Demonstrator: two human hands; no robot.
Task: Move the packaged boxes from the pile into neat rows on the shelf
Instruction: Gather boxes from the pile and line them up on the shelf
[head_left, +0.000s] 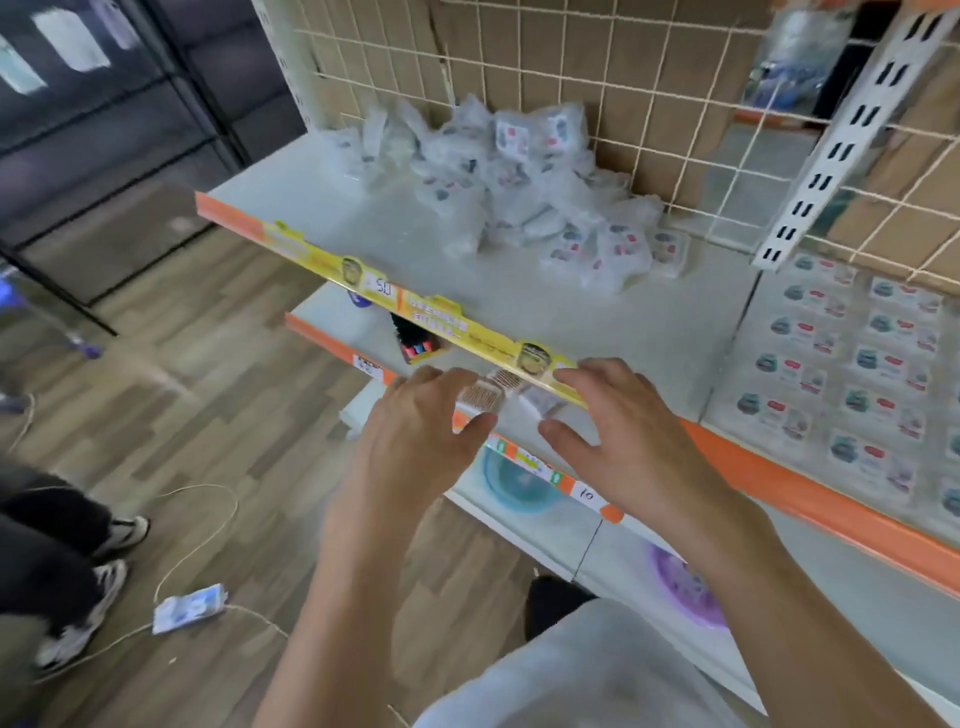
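A loose pile of plastic-wrapped boxes (524, 182) lies at the back of the white shelf (597, 312), against the wire grid. To the right, more of the same boxes stand in neat rows (852, 364) on the adjoining shelf section. My left hand (421, 421) and my right hand (623, 426) hover side by side in front of the shelf's yellow front strip, fingers spread and relaxed. Neither holds anything. The pile is well beyond both hands.
An upright slotted post (841, 140) separates the two shelf sections. Lower shelves hold small packs (483, 395), a blue bowl (514, 483) and a purple bowl (685, 587). On the wooden floor lie a dropped packet (189, 608) and a cord. A person's shoes (88, 587) stand at left.
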